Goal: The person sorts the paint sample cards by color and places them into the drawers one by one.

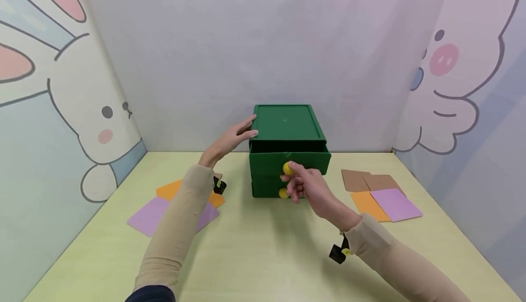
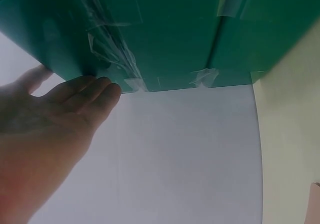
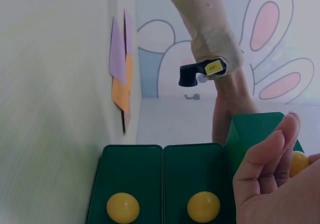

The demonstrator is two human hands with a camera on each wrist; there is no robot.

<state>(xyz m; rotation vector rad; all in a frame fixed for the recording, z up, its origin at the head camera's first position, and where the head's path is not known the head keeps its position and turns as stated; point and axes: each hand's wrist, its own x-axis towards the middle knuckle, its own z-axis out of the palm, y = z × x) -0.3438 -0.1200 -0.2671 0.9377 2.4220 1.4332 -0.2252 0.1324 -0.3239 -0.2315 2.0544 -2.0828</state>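
A green drawer cabinet (image 1: 287, 122) stands on the table near the back wall. Its top drawer (image 1: 267, 161) sticks out partway, leaving a dark gap under the cabinet's top. My right hand (image 1: 311, 187) pinches that drawer's round yellow knob (image 3: 299, 163) between thumb and fingers. Below, two more drawers with yellow knobs (image 3: 203, 207) sit flush in the right wrist view. With fingers extended, my left hand (image 1: 230, 140) rests against the upper left side of the cabinet. Clear tape (image 2: 112, 49) runs along that side in the left wrist view.
Left of the cabinet lie purple cards (image 1: 148, 216) and orange cards (image 1: 168, 190), partly behind the left sleeve. On the right lie brown cards (image 1: 384, 182), an orange card (image 1: 367, 205) and a purple card (image 1: 396, 205). Walls with cartoon animals enclose the table (image 1: 255, 256).
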